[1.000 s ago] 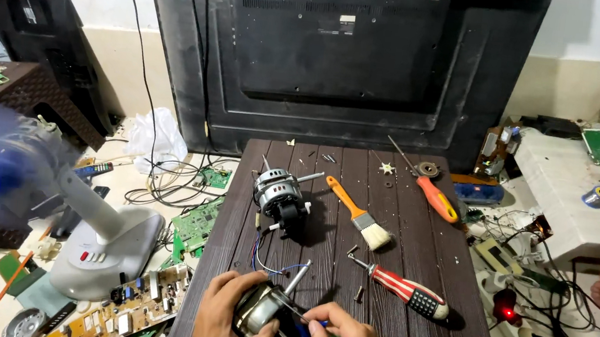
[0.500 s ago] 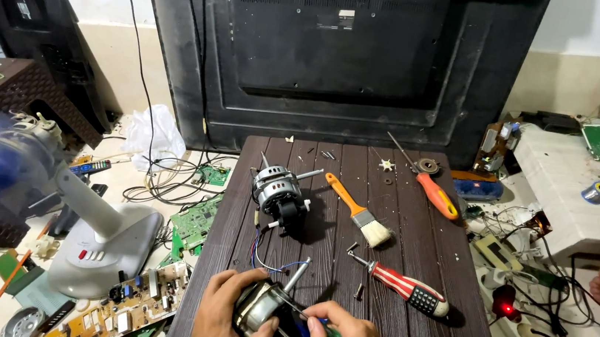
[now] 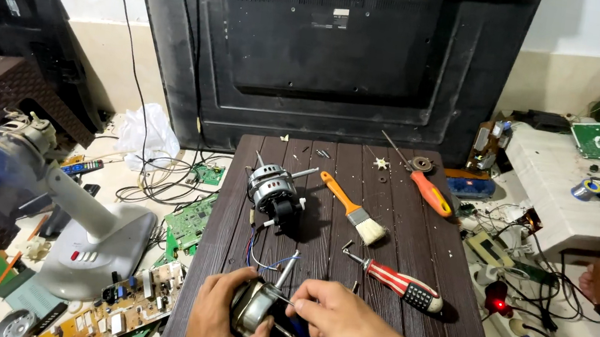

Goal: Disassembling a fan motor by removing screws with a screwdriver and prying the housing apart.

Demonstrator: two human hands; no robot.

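left hand [image 3: 213, 321] grips a small motor [image 3: 253, 306] while right hand [image 3: 332, 319] pinches its wire on the table [image 3: 444, 280]

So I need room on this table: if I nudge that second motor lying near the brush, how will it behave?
The motor looks like a metal body, so probably heavy for its size and slow to slide on the grooved table. Its rounded casing and shaft may let it roll. The thin wires trailing from it would likely drag and flop.

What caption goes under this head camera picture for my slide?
Left hand grips a small motor, right hand pinches its wire, on a dark table with screwdrivers.
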